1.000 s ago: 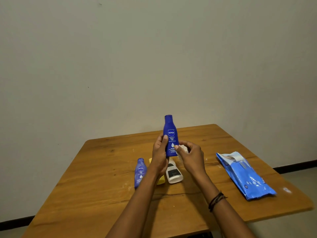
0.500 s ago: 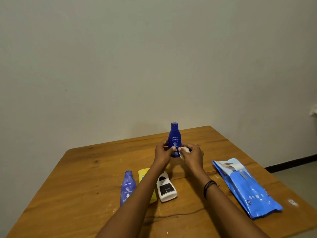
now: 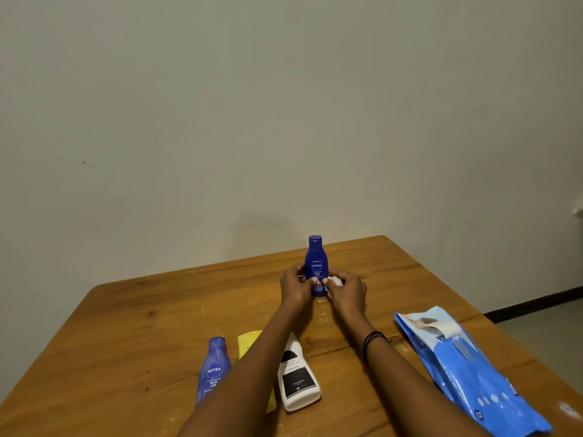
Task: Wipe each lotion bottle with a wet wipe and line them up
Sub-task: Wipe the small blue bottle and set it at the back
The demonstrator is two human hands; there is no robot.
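Placing step: bottle (image 3: 316, 266) stands upright far-centre on table (image 3: 157, 326), seemingly touching down. Our left hand (image 3: 296, 287) curls round its base; right hand (image 3: 347, 290) pinches the balled wipe (image 3: 336, 281) beside it. Next we let go gently, then reach near for the lying white bottle (image 3: 296, 376).

I see the left grip (image 3: 295, 287) and the right grip (image 3: 348, 290) curled around the lower half of an upright Nivea Body Milk bottle (image 3: 316, 263) toward the far side of the wooden table (image 3: 126, 326). The right grip also pinches a crumpled wet wipe (image 3: 336, 281) against it. Nearer me lie a second Nivea bottle (image 3: 214, 370), a yellow bottle (image 3: 249, 340) and a white bottle (image 3: 296, 376). A blue wipes pack (image 3: 467, 370) lies to the right.
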